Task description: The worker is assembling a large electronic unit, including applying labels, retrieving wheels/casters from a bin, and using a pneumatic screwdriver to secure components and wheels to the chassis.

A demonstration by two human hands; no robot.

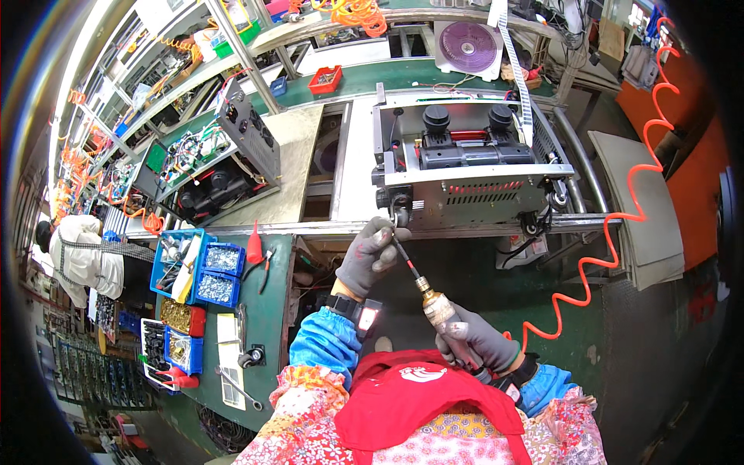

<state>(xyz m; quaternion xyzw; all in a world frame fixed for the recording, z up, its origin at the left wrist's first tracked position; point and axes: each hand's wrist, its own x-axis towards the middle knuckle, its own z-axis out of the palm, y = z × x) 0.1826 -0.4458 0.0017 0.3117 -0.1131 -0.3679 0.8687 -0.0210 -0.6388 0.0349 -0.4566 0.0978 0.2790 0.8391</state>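
Observation:
My right hand (pixel 482 341), in a grey glove, is wrapped round an air screwdriver (pixel 440 310) with a long thin bit (pixel 408 263). The bit slants up and left to my left hand (pixel 368 260), also gloved. Its thumb and forefinger are pinched together at the bit's tip; what lies between them is too small to make out. Just beyond these fingers, a black caster (pixel 401 205) sits on the near left corner of an open metal machine housing (pixel 480 192). Inside the housing is a black pump-like unit with two round caps (pixel 474 155).
An orange coiled air hose (pixel 589 267) hangs on the right. On the left, a green bench (pixel 267 310) holds blue parts bins (pixel 217 287), pliers (pixel 267 267) and a wrench (pixel 239 390). Another open housing (pixel 249 136) stands farther left. A worker (pixel 81 256) is at the far left.

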